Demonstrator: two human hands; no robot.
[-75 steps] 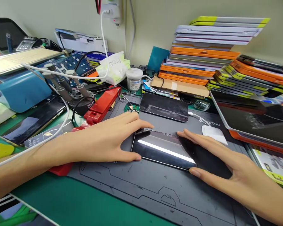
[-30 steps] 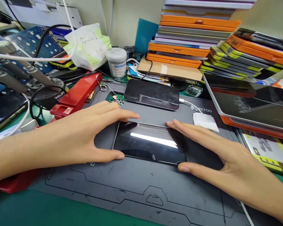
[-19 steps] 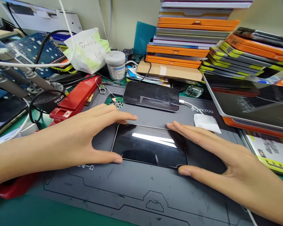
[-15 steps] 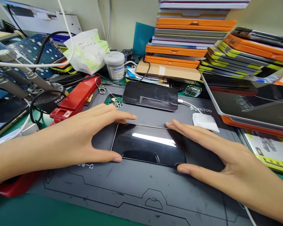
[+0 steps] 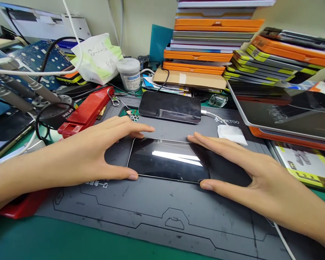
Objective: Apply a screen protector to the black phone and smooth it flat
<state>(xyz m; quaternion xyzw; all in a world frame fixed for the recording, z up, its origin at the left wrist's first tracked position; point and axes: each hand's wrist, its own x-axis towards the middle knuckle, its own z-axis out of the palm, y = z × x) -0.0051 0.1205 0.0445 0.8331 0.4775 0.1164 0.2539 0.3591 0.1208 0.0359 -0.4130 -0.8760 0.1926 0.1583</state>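
A smartphone [image 5: 168, 168] with a dark, glossy screen lies face up and lengthwise on the grey work mat [image 5: 119, 213]. A white light streak reflects off its glass. My left hand [image 5: 97, 151] spans its left end, thumb at the near corner and fingers at the far one. At the other end, my right hand [image 5: 249, 169] frames the phone likewise, its thumb on the near edge and fingertips along the far edge. Just beyond lies a second dark phone [image 5: 170, 107] with a white cable [image 5: 209, 115] at its right end.
A red clamp-like tool [image 5: 83, 113] lies left, near a small green circuit board [image 5: 131, 115]. Behind stand a white jar [image 5: 129, 74] and stacked orange and grey boxes [image 5: 206, 54]. On the right are a tablet-like panel [image 5: 284, 112] and a folded white wipe [image 5: 231, 134].
The camera view has swung and come closer since the earliest frame. Both hands keep the same hold at the phone's two ends; the phone stays flat on the mat.
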